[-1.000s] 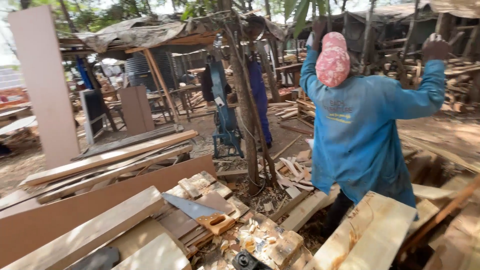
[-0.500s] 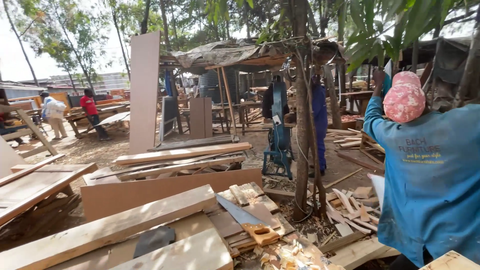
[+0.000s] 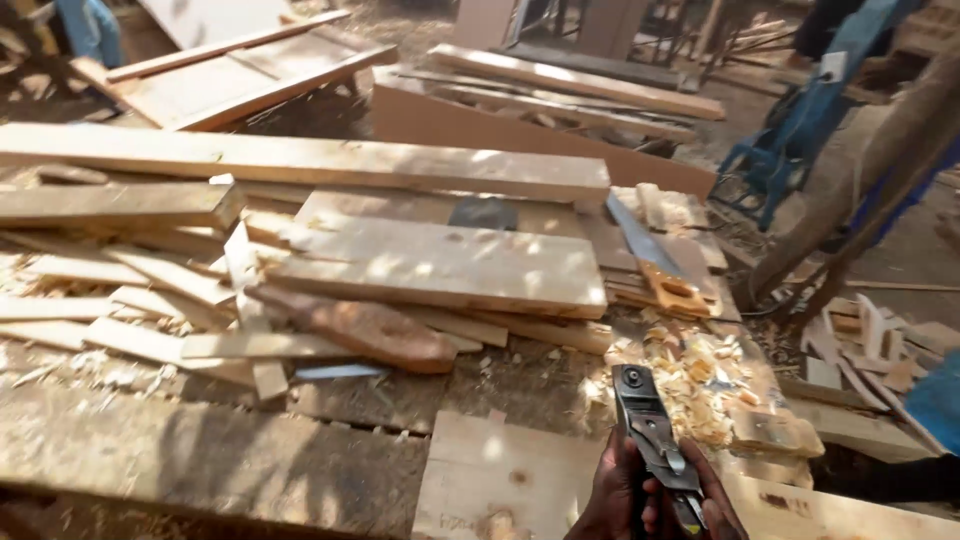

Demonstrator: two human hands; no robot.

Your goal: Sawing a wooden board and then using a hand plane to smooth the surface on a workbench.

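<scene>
Item: metal hand plane, dark grey, long narrow body with a round knob at the front end, held low at the near edge of the worktop over a pale board. A hand is wrapped tight around its rear; which hand it is cannot be told, and no other is in view. Handling note, as a judgement: keep the sole flat on the board, push along the grain, press evenly. Beside it: a heap of curled, light shavings. Further back: a handsaw with steel blade and orange wooden grip, lying on stacked planks; a broad, smooth plank; a reddish, rounded offcut; thin rough strips scattered left. The worktop is weathered, grey and cracked.
</scene>
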